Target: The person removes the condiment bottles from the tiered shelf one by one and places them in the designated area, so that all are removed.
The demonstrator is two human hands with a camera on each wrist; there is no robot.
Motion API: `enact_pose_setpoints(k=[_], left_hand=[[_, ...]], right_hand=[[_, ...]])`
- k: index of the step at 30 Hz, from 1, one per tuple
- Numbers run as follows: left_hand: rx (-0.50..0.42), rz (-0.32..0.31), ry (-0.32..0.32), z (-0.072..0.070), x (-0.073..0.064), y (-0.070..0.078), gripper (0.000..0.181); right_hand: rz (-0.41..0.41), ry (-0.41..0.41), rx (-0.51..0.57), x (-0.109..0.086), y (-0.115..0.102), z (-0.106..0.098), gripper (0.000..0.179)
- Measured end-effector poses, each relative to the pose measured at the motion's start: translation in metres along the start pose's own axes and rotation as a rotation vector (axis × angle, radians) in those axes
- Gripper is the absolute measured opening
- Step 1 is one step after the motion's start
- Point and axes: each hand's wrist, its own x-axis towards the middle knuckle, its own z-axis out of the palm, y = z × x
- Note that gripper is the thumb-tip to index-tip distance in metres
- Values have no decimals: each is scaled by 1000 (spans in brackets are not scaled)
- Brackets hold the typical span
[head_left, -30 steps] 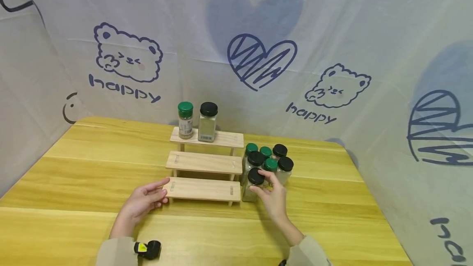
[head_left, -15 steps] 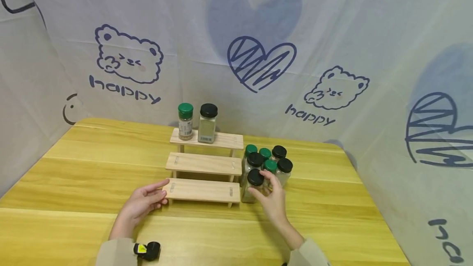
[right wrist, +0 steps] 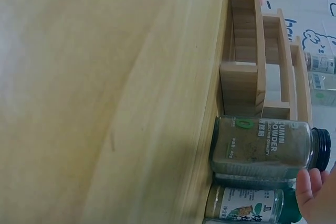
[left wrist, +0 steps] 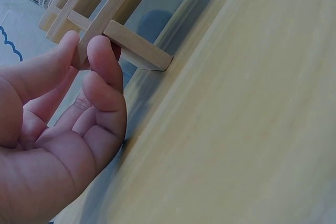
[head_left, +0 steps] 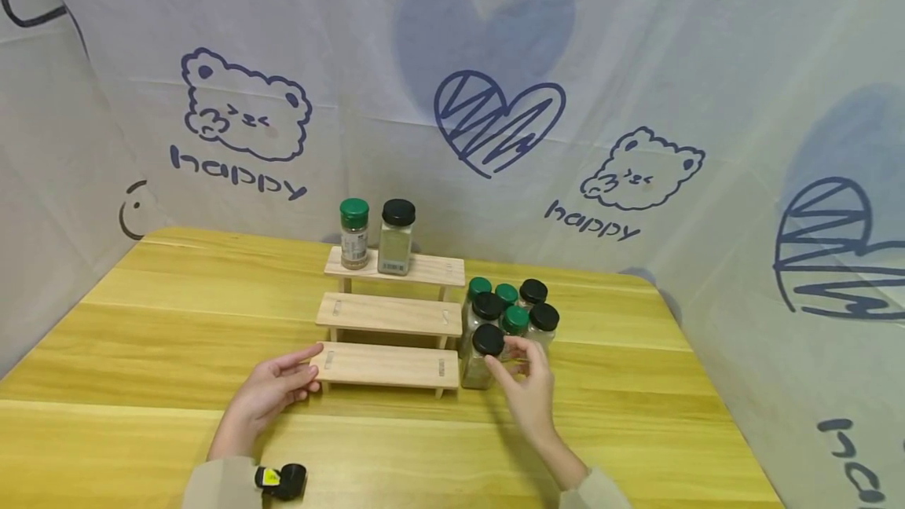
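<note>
A three-step wooden rack (head_left: 385, 368) stands on the table. My left hand (head_left: 272, 387) pinches the left end of its lowest step between thumb and fingers, seen close in the left wrist view at the step (left wrist: 100, 30). Just off the rack's right end, a square glass jar labelled cumin powder (right wrist: 252, 140) stands upright under a black lid (head_left: 488, 339). My right hand (head_left: 530, 391) is beside this jar, thumb and fingertips spread right by the lid and not closed round it. In the right wrist view only a few of its fingertips (right wrist: 310, 182) show, near the lid.
Behind the cumin jar stand several more spice jars, with black lids (head_left: 544, 316) and green lids (head_left: 515, 320). On the top step are a green-capped shaker (head_left: 354, 234) and a black-lidded jar (head_left: 397, 238). A printed cloth (head_left: 396, 140) hangs behind the table.
My right hand has eased slightly to the right, its fingers drawing off the black lid of the cumin jar. The jar and my left hand have stayed in place.
</note>
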Motion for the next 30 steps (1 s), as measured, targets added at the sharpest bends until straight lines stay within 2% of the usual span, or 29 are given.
enact_pose_setpoints(k=[9,16,24,30], left_hand=[[-5,-2,-3,0,0,0,53],[-4,-6,1,1,0,0,53],[-14,-1,-10,1,0,1,53],[-18,5,-16,0,0,0,53]], right_hand=[[-125,38,38,-7,-7,1,21],[-101,13,126,-12,-17,7,15],[-123,-22,204,-10,-44,15,13],[-101,-47,232,-12,-32,24,12]])
